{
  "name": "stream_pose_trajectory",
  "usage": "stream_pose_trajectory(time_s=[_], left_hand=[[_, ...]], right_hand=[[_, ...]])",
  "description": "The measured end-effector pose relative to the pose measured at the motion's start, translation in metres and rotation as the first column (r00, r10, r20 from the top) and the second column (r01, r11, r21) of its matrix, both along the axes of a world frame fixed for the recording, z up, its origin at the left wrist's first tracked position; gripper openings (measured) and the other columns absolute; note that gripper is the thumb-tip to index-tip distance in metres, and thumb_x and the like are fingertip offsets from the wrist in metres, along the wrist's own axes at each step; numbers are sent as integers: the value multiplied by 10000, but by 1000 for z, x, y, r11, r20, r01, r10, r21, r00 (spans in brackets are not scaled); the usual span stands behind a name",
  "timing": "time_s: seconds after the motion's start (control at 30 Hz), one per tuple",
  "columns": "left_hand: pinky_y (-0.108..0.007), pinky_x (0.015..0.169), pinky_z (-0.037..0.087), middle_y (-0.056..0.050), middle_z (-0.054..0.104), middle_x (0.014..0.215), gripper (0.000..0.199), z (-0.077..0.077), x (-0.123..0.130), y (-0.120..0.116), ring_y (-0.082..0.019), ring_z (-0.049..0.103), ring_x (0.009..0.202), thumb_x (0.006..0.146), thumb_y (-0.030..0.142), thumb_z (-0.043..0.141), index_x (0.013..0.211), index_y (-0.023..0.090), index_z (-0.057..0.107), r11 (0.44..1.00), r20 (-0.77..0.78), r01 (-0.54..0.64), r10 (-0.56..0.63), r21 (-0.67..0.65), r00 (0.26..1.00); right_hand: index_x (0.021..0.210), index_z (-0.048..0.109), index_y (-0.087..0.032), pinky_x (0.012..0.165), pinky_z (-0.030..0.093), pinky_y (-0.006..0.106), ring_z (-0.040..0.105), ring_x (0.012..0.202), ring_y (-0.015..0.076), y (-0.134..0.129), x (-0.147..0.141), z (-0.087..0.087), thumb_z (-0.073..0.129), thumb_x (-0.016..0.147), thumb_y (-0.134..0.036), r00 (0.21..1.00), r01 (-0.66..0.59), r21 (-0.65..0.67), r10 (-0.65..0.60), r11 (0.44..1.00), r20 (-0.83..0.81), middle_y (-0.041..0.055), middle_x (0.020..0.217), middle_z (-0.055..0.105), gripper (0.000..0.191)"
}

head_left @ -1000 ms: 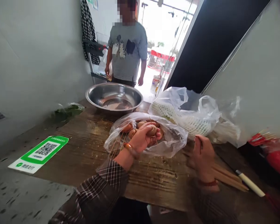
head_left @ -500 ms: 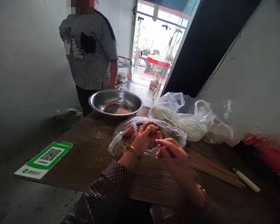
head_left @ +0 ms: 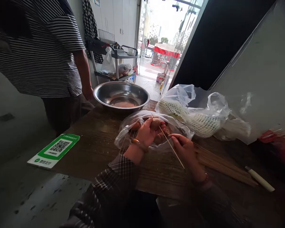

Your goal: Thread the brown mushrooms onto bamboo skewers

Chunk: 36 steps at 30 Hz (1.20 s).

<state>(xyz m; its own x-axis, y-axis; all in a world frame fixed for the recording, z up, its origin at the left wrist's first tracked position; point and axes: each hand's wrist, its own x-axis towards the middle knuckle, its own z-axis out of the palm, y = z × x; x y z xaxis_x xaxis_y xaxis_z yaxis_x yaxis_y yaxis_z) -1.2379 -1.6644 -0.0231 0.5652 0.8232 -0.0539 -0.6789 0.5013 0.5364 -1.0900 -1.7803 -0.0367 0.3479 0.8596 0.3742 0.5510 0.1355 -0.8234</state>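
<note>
My left hand [head_left: 145,134] is closed around a round brown egg-like piece [head_left: 156,123] above an open clear plastic bag [head_left: 125,134]. A thin wooden skewer [head_left: 175,153] runs from this piece down to the right, and a short tip sticks out above it. My right hand [head_left: 185,147] has thumb and fingers pinched together at the skewer's middle; the exact contact is hard to make out. More brown roundish pieces [head_left: 135,126] lie in the bag. Thin skewers [head_left: 125,142] also lie at the bag's left side.
A steel basin [head_left: 122,95] with liquid stands behind the bag. Net-wrapped goods in plastic bags [head_left: 201,122] sit at the right. Loose skewers [head_left: 223,166] and a pale-handled tool [head_left: 261,180] lie right. A QR-code sign [head_left: 55,150] is left; a person [head_left: 49,53] stands beyond.
My right hand has turned and drawn back slightly, and the skewer now shows at full length. The left hand keeps hold of the brown piece. The person has come closer at the left.
</note>
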Motion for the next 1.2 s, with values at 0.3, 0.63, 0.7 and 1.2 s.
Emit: stream_pose_trajectory(time_s=[0.3,0.63,0.7,1.2], left_hand=[[-341,737,580,-131,759,920,249,-2,8,-7,-213,728,779,995,356,537,1054,135,635,993,-72,116,-115,9,991],[-361,855,589,-131,766,1093,262,17,7,-24,-205,746,893,976,313,615,1196,173,599,964,-102,157,-138,213,985],[-359,844,593,-119,770,1083,264,17,6,-21,-205,746,896,985,344,599,1197,188,596,975,-96,96,-78,201,992],[-320,741,592,-122,764,994,255,4,16,-25,-197,739,822,1009,371,542,1105,148,619,971,-129,202,-185,129,974]], right_hand=[[935,792,-186,619,492,269,611,675,153,1,-16,-4,633,883,-353,979,-125,-27,119,992,-164,29,786,733,236],[1031,747,-167,410,278,211,354,465,79,-9,1,-2,646,916,-410,869,-51,-20,34,999,-493,-56,574,460,287],[1020,761,-167,420,291,218,386,479,86,-9,-3,-1,645,918,-400,896,-111,-64,72,992,-438,-42,584,495,279],[956,785,-186,457,308,239,375,488,94,-17,-19,5,627,912,-388,918,-226,-54,194,973,-347,-48,566,471,261]])
